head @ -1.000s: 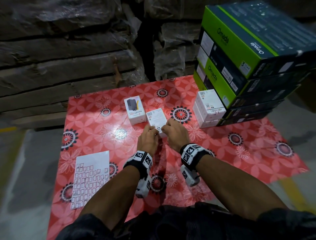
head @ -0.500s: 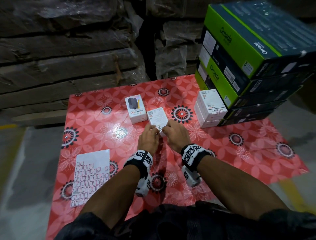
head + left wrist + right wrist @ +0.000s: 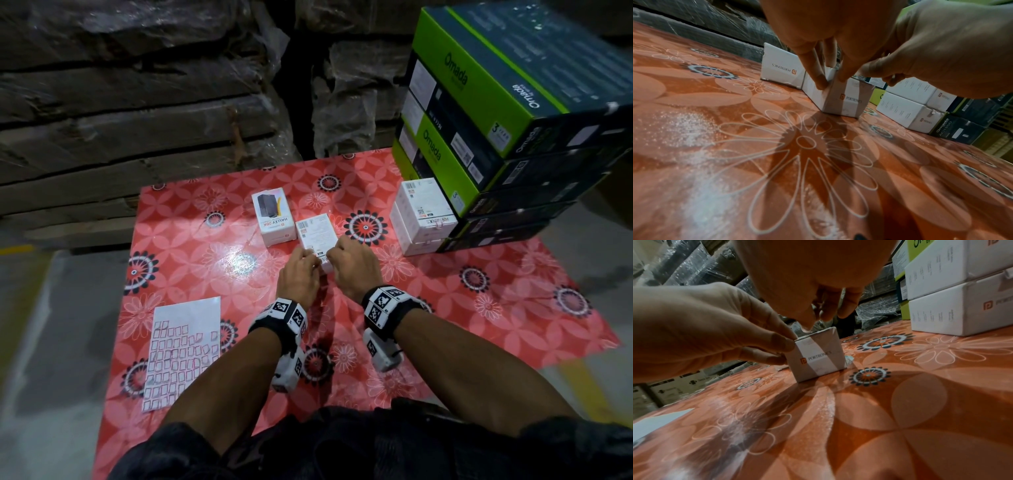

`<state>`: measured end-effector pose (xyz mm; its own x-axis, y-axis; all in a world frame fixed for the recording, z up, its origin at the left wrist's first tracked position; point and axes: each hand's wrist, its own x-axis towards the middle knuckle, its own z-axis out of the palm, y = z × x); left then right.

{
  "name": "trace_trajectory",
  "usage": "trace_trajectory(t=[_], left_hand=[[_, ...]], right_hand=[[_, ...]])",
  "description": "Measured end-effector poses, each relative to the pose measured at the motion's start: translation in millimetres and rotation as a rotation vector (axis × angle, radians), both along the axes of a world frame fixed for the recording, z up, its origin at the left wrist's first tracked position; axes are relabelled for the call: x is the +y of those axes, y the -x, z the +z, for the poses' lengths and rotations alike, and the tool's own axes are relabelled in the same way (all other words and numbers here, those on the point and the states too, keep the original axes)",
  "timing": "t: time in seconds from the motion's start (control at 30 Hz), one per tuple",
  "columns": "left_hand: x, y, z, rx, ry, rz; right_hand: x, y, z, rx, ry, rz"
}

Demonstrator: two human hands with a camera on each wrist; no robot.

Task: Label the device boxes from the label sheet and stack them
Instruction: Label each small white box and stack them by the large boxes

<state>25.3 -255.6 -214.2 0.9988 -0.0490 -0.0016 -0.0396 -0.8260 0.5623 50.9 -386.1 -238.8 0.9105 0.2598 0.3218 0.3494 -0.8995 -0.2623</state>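
A small white Portronics box [image 3: 314,233] [image 3: 844,99] [image 3: 818,356] lies on the red flowered table cover [image 3: 205,260], and both hands work at its near end. My left hand [image 3: 298,270] [image 3: 715,331] pinches the box's near left corner between thumb and fingers [image 3: 818,78]. My right hand [image 3: 354,265] [image 3: 941,56] has curled fingers [image 3: 809,319] bearing down on the near top edge. The label sheet [image 3: 181,353] lies flat at the near left, away from both hands. Whether a label is under the fingertips is hidden.
A second white box marked HALLEY 20K [image 3: 272,219] touches the held box's far left side. Two stacked white boxes [image 3: 423,216] stand to the right against a tall pile of green and dark Omada cartons [image 3: 496,120]. Wrapped pallets [image 3: 137,102] rise behind.
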Motion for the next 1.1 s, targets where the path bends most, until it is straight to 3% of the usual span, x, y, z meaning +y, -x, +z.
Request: trace_trajectory(t=[0.53,0.83,1.0,1.1], left_hand=[[0.8,-2.2,-2.6,0.018,-0.01,0.001],[0.9,-1.9,-3.0,0.008,0.002,-0.004],[-0.2,-1.3,-1.0,0.001,0.006,0.003],[-0.9,-1.2,-0.8,0.002,0.031,0.012]], right_hand=[[-0.7,3.1,-4.6,0.01,0.009,0.015],[-4.0,11.7,-2.4,-0.07,-0.07,0.076],[-9.9,9.5,-3.7,-0.013,-0.06,0.109],[-14.8,12.2,3.7,0.173,-0.208,0.072]])
